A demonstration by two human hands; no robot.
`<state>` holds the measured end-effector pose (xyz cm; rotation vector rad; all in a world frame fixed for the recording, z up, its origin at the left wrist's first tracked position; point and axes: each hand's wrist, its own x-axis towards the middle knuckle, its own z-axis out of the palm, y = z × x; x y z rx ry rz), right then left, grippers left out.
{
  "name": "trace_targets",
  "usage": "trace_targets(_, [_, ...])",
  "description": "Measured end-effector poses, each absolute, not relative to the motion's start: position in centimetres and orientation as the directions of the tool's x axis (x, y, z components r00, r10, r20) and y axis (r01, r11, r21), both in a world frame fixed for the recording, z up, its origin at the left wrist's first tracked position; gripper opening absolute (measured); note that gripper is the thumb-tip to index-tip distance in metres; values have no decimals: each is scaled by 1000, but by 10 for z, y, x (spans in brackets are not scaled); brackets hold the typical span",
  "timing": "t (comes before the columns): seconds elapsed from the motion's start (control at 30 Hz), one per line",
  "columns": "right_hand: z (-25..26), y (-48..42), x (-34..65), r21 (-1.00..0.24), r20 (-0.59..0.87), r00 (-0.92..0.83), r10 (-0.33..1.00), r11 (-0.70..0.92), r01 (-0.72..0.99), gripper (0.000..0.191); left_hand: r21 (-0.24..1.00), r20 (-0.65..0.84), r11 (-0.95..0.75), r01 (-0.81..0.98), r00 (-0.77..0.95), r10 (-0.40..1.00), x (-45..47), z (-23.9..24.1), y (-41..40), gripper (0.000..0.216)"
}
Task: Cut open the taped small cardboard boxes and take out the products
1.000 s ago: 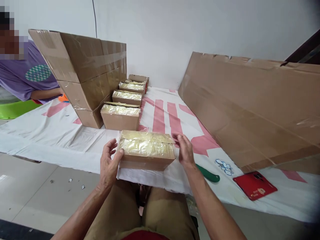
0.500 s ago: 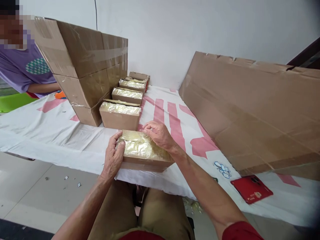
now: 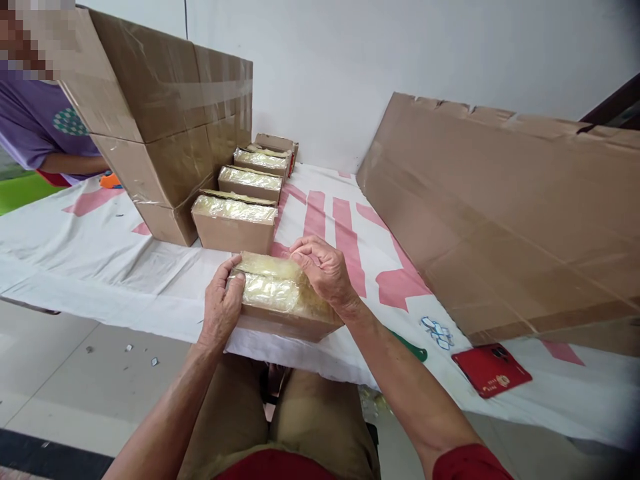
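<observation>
Here, left fingers (image 3: 227,267) clasp the box (image 3: 270,291); right fingers (image 3: 314,245) pinch together above it

Right hand (image 3: 323,273) covered part of near carton (image 3: 273,293); fingertip grip couldn't be told. Forearm (image 3: 400,377) hid part of green tool (image 3: 416,351). Co-worker (image 3: 23,117) was cut off at left edge, hand lost behind stacked cartons (image 3: 150,80). Print on red phone (image 3: 490,370) was too small to read.

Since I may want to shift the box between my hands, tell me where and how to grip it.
Probably grip the box by its two short ends, left hand from the left, right hand from the right. Its long side runs crosswise, so the ends face outward; the shiny, wrinkled film on top may slip.
</observation>
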<state>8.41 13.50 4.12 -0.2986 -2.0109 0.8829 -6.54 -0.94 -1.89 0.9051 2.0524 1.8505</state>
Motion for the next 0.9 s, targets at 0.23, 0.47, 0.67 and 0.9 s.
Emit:
trace_targets(0.23, [45,129,87,-670,687,-544,482,710,-218,17,960,210,27,278,-781,589,-67,-20,-6,49])
trace_targets(0.47, [51,129,89,-758,644,-486,590,575,-306,26,977,167,10,212,-794,585,-70,-24,-3,48])
trace_targets(0.67, [86,146,118,-754,605,-200,771,473,-455,38,986,147,-20,165,-806,573,-73,-23,-1,48])
trace_targets(0.9, [69,144,200,-896,441,-336,832,388,-216,38,974,181,-1,226,-777,603,-78,-23,-13,53])
